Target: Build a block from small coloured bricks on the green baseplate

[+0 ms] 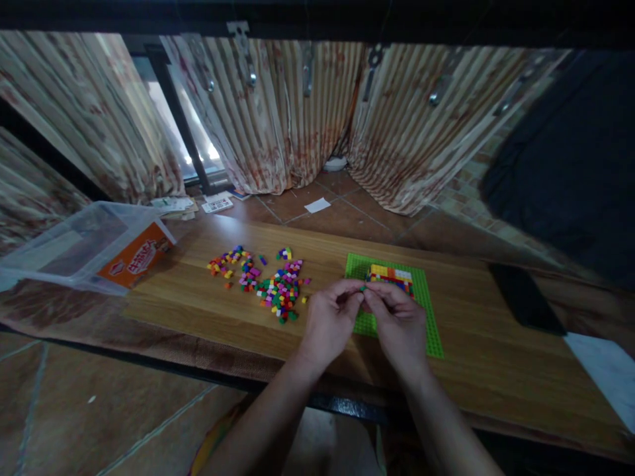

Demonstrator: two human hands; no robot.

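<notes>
My left hand (331,318) and my right hand (397,318) meet over the near part of a green baseplate (426,311) on a wooden board. Their fingertips pinch together on a small green brick (363,289). Both hands are closed in a pinch. Just beyond them, a low block of yellow, orange, white and red bricks (390,276) stands on the baseplate. A scattered pile of small coloured bricks (278,291) lies on the board to the left of my left hand.
The wooden board (476,357) rests over a tiled floor. A clear plastic box (84,248) with an orange label lies on its side at the left. A dark flat phone (524,299) lies at the right. Striped curtains hang behind, with papers below them.
</notes>
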